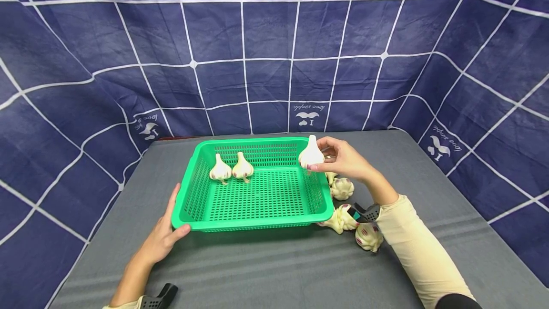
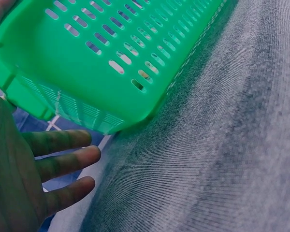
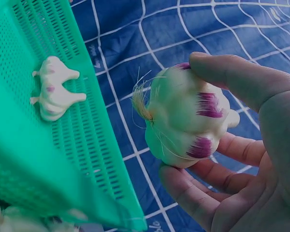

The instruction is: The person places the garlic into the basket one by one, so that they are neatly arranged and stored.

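Note:
A garlic bulb [image 1: 310, 155] with purple streaks and a tuft of dry roots is pinched between the thumb and fingers of my right hand [image 1: 343, 159], above the right end of a green plastic basket [image 1: 266, 225]. My left hand [image 1: 159, 241] rests at the basket's front left corner, thumb by the front rim and a finger along the left side. Three of its fingers [image 2: 67, 162] stretch out straight below the basket in the left wrist view. Inside the basket, a white garlic bulb [image 1: 220, 170] sits next to another garlic bulb [image 1: 242, 169] toward the back left.
Several more garlic bulbs lie right of the basket, among them a round bulb [image 1: 342, 189] and a streaked bulb [image 1: 369, 237] below my right wrist. Grey cloth [image 1: 266, 271] covers the table. Dark blue checked fabric [image 1: 274, 80] hangs behind and at both sides.

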`<control>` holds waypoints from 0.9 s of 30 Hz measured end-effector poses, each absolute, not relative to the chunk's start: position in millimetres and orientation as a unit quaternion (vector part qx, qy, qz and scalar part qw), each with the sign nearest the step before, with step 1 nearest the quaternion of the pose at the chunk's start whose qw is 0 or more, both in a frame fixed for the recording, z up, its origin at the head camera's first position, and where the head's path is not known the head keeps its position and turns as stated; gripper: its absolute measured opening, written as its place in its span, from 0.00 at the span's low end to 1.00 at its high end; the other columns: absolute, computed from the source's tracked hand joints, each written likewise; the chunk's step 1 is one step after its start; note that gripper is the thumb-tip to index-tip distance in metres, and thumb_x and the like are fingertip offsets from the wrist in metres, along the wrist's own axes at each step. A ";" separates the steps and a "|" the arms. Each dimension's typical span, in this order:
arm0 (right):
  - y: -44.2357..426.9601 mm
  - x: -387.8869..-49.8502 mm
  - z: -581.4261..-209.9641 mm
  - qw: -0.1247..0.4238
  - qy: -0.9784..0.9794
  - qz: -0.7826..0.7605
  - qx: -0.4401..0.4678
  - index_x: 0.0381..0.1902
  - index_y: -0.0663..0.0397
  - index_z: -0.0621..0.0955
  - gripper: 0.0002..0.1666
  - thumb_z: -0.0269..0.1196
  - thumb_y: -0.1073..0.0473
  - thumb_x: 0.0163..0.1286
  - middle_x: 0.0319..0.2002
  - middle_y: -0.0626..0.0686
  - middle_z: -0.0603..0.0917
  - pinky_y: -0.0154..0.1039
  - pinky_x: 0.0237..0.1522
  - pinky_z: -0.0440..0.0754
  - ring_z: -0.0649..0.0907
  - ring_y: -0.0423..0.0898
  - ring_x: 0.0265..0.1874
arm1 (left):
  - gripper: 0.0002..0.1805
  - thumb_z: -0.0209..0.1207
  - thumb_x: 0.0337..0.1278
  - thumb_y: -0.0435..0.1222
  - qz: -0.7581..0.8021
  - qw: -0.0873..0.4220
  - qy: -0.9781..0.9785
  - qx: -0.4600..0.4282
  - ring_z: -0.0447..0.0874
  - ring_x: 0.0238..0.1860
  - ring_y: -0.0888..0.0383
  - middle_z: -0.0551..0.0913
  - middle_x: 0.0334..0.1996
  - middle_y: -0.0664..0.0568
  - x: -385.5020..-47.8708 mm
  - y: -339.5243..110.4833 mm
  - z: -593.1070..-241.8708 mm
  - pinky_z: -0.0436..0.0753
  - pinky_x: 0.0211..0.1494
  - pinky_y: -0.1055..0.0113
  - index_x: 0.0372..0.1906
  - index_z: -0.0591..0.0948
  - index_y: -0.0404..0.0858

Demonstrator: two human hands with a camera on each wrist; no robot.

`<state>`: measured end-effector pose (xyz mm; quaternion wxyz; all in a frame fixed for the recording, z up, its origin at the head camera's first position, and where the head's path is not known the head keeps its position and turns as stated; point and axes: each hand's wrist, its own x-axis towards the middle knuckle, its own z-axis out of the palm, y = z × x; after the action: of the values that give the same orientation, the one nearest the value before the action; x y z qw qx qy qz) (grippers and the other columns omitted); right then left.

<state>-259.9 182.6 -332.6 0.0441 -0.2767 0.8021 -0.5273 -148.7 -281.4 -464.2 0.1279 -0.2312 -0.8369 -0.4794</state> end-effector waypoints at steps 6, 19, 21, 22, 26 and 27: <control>168.5 -265.2 -322.4 0.031 0.827 -0.491 -0.274 0.53 0.67 0.77 0.29 0.75 0.64 0.55 0.46 0.60 0.80 0.43 0.43 0.82 0.82 0.52 0.39 | 0.54 0.60 0.56 0.35 -0.479 0.127 -0.838 -0.229 0.52 0.69 0.76 0.50 0.75 0.30 -148.4 -281.6 -463.2 0.53 0.64 0.83 0.80 0.39 0.46; 140.7 -289.1 -321.7 0.046 0.834 -0.474 -0.279 0.54 0.62 0.79 0.30 0.76 0.60 0.55 0.45 0.57 0.82 0.47 0.50 0.78 0.82 0.53 0.40 | 0.54 0.61 0.56 0.35 -0.471 0.128 -0.844 -0.224 0.55 0.67 0.78 0.55 0.72 0.27 -147.0 -282.4 -463.2 0.54 0.63 0.84 0.80 0.39 0.45; 138.6 -291.7 -323.6 0.049 0.834 -0.476 -0.275 0.54 0.61 0.79 0.30 0.76 0.59 0.54 0.45 0.56 0.82 0.47 0.50 0.78 0.82 0.54 0.40 | 0.54 0.61 0.56 0.36 -0.471 0.127 -0.844 -0.223 0.55 0.67 0.78 0.55 0.72 0.27 -147.0 -282.4 -462.9 0.54 0.63 0.84 0.80 0.39 0.45; 138.0 -293.3 -325.1 0.050 0.834 -0.477 -0.273 0.54 0.61 0.79 0.30 0.76 0.59 0.55 0.45 0.56 0.82 0.46 0.49 0.77 0.82 0.54 0.40 | 0.54 0.61 0.56 0.36 -0.470 0.127 -0.845 -0.222 0.55 0.66 0.78 0.55 0.72 0.27 -146.9 -282.2 -462.7 0.54 0.63 0.84 0.80 0.39 0.45; 136.2 -297.2 -328.5 0.064 0.831 -0.486 -0.263 0.54 0.61 0.79 0.30 0.76 0.60 0.55 0.45 0.56 0.82 0.45 0.45 0.79 0.82 0.56 0.41 | 0.54 0.61 0.56 0.36 -0.470 0.125 -0.846 -0.220 0.55 0.67 0.78 0.55 0.72 0.28 -146.5 -281.4 -462.1 0.54 0.63 0.84 0.80 0.39 0.45; 135.9 -298.3 -329.7 0.068 0.830 -0.488 -0.261 0.54 0.61 0.78 0.30 0.76 0.60 0.55 0.45 0.56 0.82 0.44 0.44 0.79 0.82 0.56 0.41 | 0.54 0.61 0.57 0.36 -0.470 0.125 -0.846 -0.219 0.54 0.67 0.78 0.54 0.73 0.28 -146.2 -281.3 -462.1 0.54 0.63 0.84 0.80 0.39 0.45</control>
<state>-298.3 135.9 -329.7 0.0677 -0.2607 0.8302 -0.4880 -146.2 -281.3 -462.1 0.1246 -0.2189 -0.8462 -0.4696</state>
